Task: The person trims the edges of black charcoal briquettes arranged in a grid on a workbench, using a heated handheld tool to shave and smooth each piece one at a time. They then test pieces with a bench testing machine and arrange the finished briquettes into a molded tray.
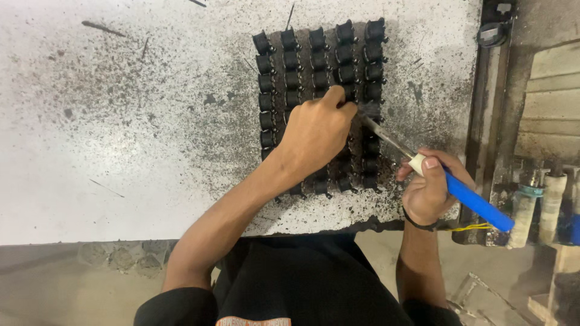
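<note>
A person is brushing a grid of small black parts (320, 72) laid out in rows on a paint-speckled white table (121, 121) — the left hand (314, 136) is pressing down on the middle of the grid, fingertips pinching one part, while the right hand (429, 190) is gripping a blue-handled brush (474, 202), fingers wrapped tight, its bristles touching the same part. Judging by the strokes, coating looks under way; the next part calls for a steady hold. Pale tubes (541, 205) are standing at the right edge — labels unreadable.
</note>
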